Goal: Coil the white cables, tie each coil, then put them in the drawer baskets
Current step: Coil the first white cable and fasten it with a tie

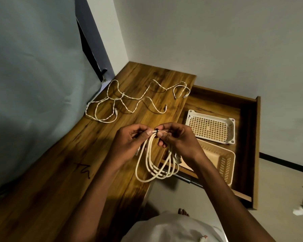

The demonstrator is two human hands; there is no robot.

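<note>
A pale garment (pixel 164 227) fills the bottom edge, with toes (pixel 183 211) of a bare foot just showing past it. Above, both forearms reach out over the wooden desk (pixel 59 172). The left hand (pixel 128 142) and right hand (pixel 175 138) meet fingertip to fingertip, each pinching the top of a coiled white cable (pixel 156 163) where a small black tie (pixel 157 131) sits. The coil hangs in several long loops below the hands, over the desk's edge; one connector is half hidden behind the right wrist. Further back, loose white cables (pixel 126 100) sprawl tangled on the desk. To the right, an open drawer (pixel 247 137) holds a white basket (pixel 211 128) and a peach basket (pixel 220 161), the latter partly covered by the right forearm.
</note>
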